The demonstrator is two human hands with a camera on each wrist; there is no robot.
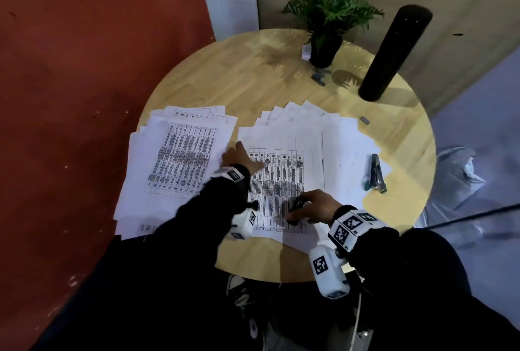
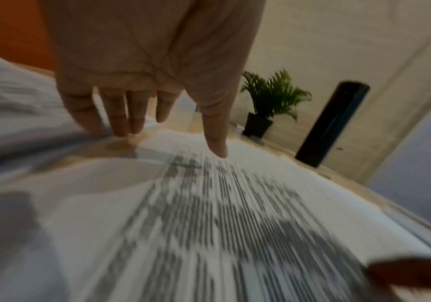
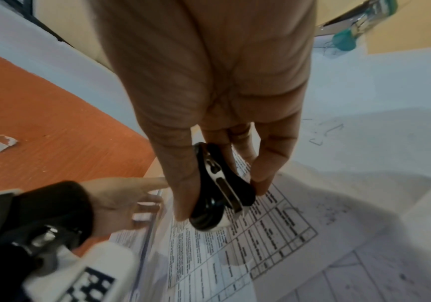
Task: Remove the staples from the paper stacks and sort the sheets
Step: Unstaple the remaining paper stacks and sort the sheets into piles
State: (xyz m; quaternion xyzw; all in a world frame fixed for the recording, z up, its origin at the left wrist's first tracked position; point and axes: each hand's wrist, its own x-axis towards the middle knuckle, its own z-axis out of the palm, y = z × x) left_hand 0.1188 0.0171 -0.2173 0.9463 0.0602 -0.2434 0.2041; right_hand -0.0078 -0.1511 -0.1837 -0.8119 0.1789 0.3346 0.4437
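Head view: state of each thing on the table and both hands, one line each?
Left hand: fingers straight, flat on the right paper stack.
Right hand: grips the black staple remover.
Left stack of white printed sheets: fanned, lying flat.
Right stack of white printed sheets: fanned, lying flat.
Silver stapler with teal end: lying on the right stack's edge, untouched.
Green potted plant: upright.
Black cylinder: upright.

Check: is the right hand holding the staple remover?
Touching. In the right wrist view, the right hand pinches the black staple remover between thumb and fingers.
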